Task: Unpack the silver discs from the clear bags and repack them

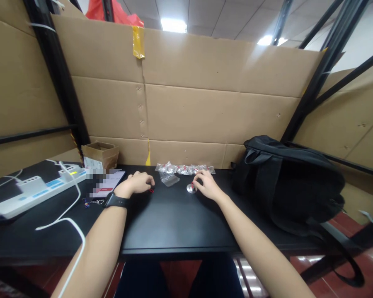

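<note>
Silver in colour, a small round disc (191, 189) lies flat on the black table (174, 223), just in front of the right hand (207, 185). A small red piece (192, 185) stands at its top; the right thumb and forefinger are pinched together on this piece, with the other fingers bent. The left hand (139, 182) is held low over the table, its fingers curled downward; a red loop (151, 191) shows just below the fingertips, and whether they grip or touch it cannot be told. A dark watch (117, 201) is worn on the left wrist. Beyond the hands, near the cardboard wall (186, 107), clear plastic packets (189, 169) with silver and red contents lie in a row, and a crumpled clear bag (170, 179) lies on their near side. To the left are noted: a white power strip (40, 193) with plugged-in adapters, a white cable (76, 225) running loosely across the table edge and over the left forearm, an open cardboard box (102, 154), and a flat pale item (110, 184), partly obscured by pixelation, with a small keychain (95, 202) beside it. To the right, a black backpack (286, 182) rests on its side, one strap hanging below the table edge.
</note>
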`<state>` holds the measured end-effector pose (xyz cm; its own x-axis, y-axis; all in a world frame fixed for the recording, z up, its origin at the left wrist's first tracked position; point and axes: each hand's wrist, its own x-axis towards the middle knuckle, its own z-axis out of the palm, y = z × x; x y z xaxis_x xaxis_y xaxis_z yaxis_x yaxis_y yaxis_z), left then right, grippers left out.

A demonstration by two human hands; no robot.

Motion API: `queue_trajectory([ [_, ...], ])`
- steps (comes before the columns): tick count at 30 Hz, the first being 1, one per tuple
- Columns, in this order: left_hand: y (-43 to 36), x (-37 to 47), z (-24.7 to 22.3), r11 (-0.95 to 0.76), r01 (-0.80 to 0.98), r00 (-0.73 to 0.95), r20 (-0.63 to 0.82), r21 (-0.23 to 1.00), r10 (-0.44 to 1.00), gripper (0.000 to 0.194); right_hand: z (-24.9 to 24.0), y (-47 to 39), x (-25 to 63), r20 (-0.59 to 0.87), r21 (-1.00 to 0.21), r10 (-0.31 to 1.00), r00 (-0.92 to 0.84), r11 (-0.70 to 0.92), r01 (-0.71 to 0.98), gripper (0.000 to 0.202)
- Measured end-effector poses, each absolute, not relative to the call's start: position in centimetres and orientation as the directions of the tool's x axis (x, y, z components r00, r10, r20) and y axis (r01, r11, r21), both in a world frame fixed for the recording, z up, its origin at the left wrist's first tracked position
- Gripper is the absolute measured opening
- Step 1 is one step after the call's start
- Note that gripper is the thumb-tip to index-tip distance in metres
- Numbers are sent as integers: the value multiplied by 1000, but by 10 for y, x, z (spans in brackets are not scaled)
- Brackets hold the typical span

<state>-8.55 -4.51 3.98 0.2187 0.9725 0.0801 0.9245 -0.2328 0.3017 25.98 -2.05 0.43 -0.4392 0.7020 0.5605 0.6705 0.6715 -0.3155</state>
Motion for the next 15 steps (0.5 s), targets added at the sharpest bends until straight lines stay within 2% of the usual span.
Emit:
queue_trajectory([
  [4, -44, -96, 35, -236, 908, 260, -23, 346, 965, 26, 9, -12, 289, 539, -334, 779, -321, 547, 768, 28],
  [6, -43, -92, 34, -222, 924, 248, -45, 312, 968, 21, 9, -10, 309, 474, -364, 840, -265, 461, 809, 40],
  [10, -44, -85, 37, -194, 947, 234, -134, 257, 963, 6, 3, -8, 338, 326, -387, 886, -329, 443, 809, 43],
  [12, -44, -84, 38, -211, 945, 248, -125, 251, 961, 7, 0, -6, 343, 289, -405, 890, -353, 448, 797, 44],
  [15, -44, -84, 40, -252, 936, 267, -32, 247, 963, 9, -3, -4, 341, 261, -450, 893, -368, 449, 772, 41],
])
